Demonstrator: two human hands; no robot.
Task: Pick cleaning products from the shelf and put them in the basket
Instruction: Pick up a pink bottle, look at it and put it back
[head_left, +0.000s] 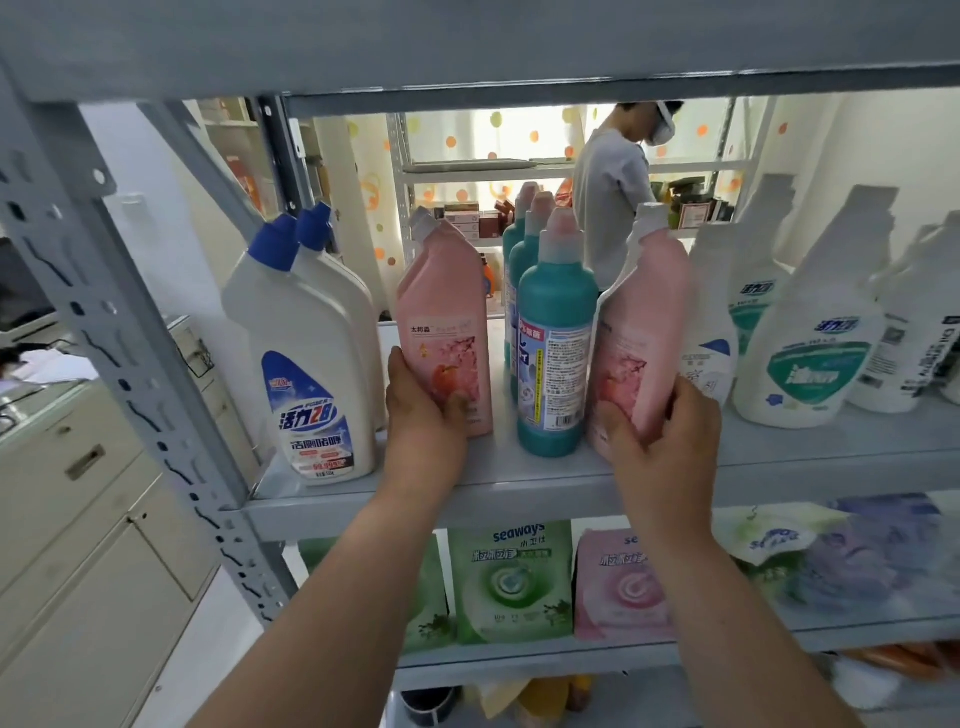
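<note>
Two pink bottles stand on the grey shelf (519, 483). My left hand (423, 415) grips the base of the left pink bottle (447, 312), which stands upright. My right hand (660, 426) grips the lower part of the right pink bottle (644, 322), which leans to the right. Between them stands a teal bottle (556, 338) with a pink cap, and two more teal bottles stand behind it. No basket is in view.
White bottles with blue caps (306, 353) stand at the shelf's left. White bottles with green labels (810, 338) fill the right. Refill pouches (511, 582) sit on the shelf below. A metal upright (119, 338) frames the left. Behind the shelf stands a person (613, 192).
</note>
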